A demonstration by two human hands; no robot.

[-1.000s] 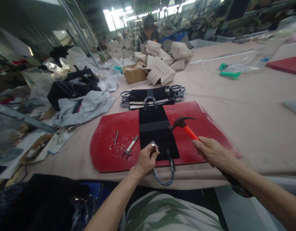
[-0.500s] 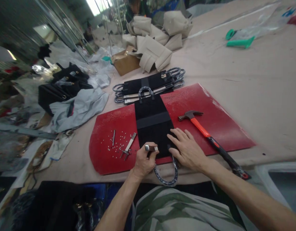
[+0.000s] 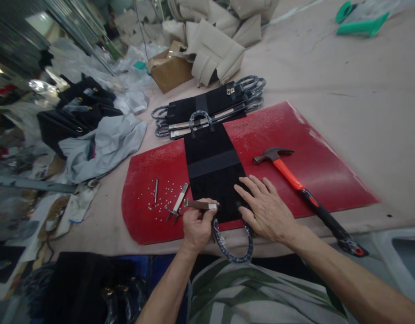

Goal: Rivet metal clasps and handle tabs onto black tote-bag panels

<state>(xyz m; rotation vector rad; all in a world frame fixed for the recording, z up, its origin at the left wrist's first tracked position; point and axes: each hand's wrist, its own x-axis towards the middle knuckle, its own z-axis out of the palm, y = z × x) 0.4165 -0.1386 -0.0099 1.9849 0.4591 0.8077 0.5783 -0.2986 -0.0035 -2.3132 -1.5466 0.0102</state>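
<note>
The flat black fabric panel point(image 3: 214, 173) lies before you across the glossy red board point(image 3: 312, 166), its speckled dark loop handle point(image 3: 232, 258) reaching past the board's near edge. Your left hand point(image 3: 198, 229) pinches a dark metal bar with a pale end point(image 3: 199, 204) at the panel's near left; your right hand point(image 3: 270, 211), fingers spread, rests palm-down at its right edge. Rightward lies the claw hammer with an orange-and-black handle point(image 3: 290, 175); leftward, a pronged silvery metal tool point(image 3: 178, 202) and slim metal rod point(image 3: 156, 191), all on your pinkish desk point(image 3: 356, 103).
</note>
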